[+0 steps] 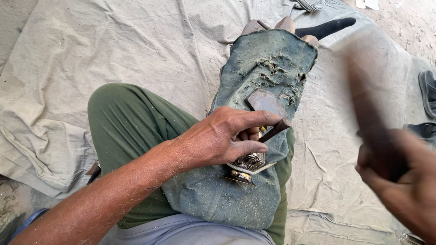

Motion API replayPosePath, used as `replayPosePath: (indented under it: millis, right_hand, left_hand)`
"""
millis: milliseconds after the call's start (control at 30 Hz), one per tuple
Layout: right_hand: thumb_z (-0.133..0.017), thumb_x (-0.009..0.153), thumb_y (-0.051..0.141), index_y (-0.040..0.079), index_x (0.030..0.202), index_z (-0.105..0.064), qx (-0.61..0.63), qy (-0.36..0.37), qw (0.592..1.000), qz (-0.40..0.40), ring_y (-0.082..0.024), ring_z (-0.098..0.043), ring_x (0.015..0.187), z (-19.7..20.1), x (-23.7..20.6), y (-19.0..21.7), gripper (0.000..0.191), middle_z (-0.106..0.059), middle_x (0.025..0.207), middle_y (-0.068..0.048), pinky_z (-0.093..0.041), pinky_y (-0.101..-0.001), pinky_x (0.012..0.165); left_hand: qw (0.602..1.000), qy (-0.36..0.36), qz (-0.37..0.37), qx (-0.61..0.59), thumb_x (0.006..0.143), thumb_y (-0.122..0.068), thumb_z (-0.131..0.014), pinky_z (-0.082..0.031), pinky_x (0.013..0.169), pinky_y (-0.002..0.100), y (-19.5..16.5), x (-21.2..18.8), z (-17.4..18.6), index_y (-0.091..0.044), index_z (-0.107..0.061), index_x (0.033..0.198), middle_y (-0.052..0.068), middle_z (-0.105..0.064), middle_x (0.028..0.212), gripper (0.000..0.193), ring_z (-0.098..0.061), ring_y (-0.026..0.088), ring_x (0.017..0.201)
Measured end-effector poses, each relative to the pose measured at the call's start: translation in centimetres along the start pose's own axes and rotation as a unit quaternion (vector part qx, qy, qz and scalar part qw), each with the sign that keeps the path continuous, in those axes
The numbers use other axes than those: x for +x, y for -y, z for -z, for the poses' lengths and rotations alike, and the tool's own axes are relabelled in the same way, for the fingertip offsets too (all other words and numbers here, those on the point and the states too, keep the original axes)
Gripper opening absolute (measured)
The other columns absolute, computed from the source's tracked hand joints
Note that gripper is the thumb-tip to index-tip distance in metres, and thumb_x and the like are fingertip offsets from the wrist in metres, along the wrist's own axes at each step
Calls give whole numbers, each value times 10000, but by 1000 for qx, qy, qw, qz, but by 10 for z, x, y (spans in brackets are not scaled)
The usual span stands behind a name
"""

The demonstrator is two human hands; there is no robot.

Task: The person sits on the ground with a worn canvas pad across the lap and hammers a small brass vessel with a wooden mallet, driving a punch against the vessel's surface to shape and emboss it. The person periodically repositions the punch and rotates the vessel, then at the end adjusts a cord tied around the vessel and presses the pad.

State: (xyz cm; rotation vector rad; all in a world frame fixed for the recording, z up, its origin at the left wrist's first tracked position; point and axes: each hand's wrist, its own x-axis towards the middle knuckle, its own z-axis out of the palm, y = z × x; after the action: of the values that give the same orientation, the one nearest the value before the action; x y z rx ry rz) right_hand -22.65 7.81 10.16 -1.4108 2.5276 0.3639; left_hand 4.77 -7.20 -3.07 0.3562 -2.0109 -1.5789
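- The small ribbed shiny metal cup-shaped piece [247,165] rests on the dusty blue denim cloth [254,136] over our leg; we judge it rigid, light, slippery.
- Our left hand [222,136] pinches a thin dark chisel [274,130] against it; hold low.
- Our right hand [399,181] is closed around a blurred dark wooden mallet [370,122].

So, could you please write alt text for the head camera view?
Seen from above, a seated person's left hand presses a small chisel onto a shiny ribbed metal piece on a dusty denim cloth over the lap. The right hand holds a blurred mallet.
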Motion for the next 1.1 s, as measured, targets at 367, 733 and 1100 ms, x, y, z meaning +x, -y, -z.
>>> replayPosePath:
  millis: [367,733,1100]
  right_hand:
    - [-818,843,19,44,1307,-617,112,-55,992,31,-202,-692,769,0,4,-7,506,-665,931,-107,-611,-363,689]
    - [-808,783,-43,-17,1152,-663,153,-111,979,74,-183,-680,757,7,10,13,398,-686,840,-100,-573,-322,735]
    - [-778,880,2,32,1413,-541,274,-85,958,23,-188,-679,654,-14,13,-30,584,-659,801,-122,-576,-346,623]
  left_hand:
    - [998,0,65,-10,881,-212,-799,-637,671,268,1,-5,1,-182,-601,1389,26,-787,878,546,-770,111,735]
    - [1000,-18,12,23,882,-200,-805,-651,697,264,4,-5,2,-159,-607,1361,15,-750,861,520,-756,94,768]
    - [1000,-21,15,4,898,-193,-805,-629,712,270,4,-10,3,-177,-574,1415,-2,-741,856,567,-735,97,779]
